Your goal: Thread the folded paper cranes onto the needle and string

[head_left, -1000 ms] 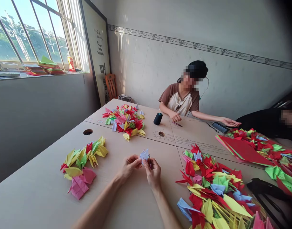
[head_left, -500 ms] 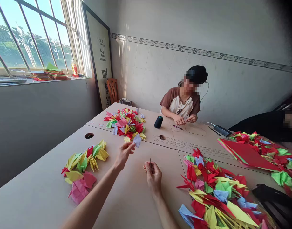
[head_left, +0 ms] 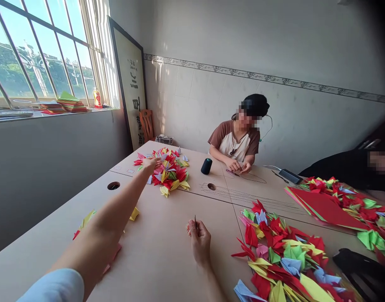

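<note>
My left hand (head_left: 150, 164) is stretched far out over the table and rests at the near edge of the far pile of coloured paper cranes (head_left: 170, 170). Its fingers are too small and turned away to show whether anything is in them. My right hand (head_left: 200, 240) lies on the table (head_left: 167, 251) in front of me, fingers pinched on a thin needle (head_left: 195, 220) that points up. A large heap of red, yellow, green and blue cranes (head_left: 283, 256) lies just right of that hand. Another small heap (head_left: 85, 218) is mostly hidden under my left arm.
Across the table a person in a brown and cream shirt (head_left: 238, 142) works with both hands near a black thread spool (head_left: 206, 166). A phone (head_left: 291, 176), a stack of red paper (head_left: 321, 203) and a second person in black (head_left: 346, 167) are at the right. The table has two round holes (head_left: 113, 185).
My left hand has moved away from my right hand and reached forward with the pale blue crane to the far pile. My right hand has stayed put with the needle.
</note>
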Demonstrator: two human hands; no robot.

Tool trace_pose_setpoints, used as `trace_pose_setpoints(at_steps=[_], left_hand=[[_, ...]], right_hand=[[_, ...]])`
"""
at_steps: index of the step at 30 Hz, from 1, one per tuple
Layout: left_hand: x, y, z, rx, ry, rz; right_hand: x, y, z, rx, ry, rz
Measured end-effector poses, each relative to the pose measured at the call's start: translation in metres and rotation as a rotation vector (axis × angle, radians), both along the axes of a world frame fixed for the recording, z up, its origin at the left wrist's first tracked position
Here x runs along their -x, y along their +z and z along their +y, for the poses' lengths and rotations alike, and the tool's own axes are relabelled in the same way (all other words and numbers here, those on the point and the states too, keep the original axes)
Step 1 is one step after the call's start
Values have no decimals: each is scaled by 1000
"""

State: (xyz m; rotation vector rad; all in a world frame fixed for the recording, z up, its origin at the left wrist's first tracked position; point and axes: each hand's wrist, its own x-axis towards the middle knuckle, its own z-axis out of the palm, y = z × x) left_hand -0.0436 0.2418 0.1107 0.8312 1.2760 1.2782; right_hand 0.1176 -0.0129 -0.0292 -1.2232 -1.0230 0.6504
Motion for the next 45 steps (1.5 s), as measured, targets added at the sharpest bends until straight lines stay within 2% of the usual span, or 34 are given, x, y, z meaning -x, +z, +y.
trace_pose_setpoints(at_steps=[4,9,11,13,16,20,25,28,32,36,40,43,45], left_hand=[[37,4,-8,-31,-40,173],[123,6,-38,-60,-181,345],[159,0,-53,-126,-280,529],[188,-11,-71,-118,-319,651],[211,-28,-97,-103,-412,717],[206,-42,-117,-141,-416,757],[175,-49,-113,-189,-541,758],[160,-55,-113,-158,-627,691],[149,-60,-125,-102,-681,543],[144,-55,-139,-109,-683,442],[142,-44,-144,-102,-674,416],[140,-32,-146,-131,-671,483],[136,-26,-152,-203,-712,635]], right_hand=[[-1,-3,0,22,34,29],[-2,-6,-1,35,36,24],[-2,-7,-2,34,31,19],[-2,-7,-2,40,23,6],[-3,-6,-4,48,18,-17],[-3,-8,-4,47,19,-26],[-1,-6,-4,40,9,-7],[1,-4,-4,39,-3,11],[2,-2,-5,29,-5,21],[2,-2,-5,33,-17,21],[2,-2,-5,29,-20,15],[1,-4,-5,21,-14,5],[1,-4,-6,22,-15,-16]])
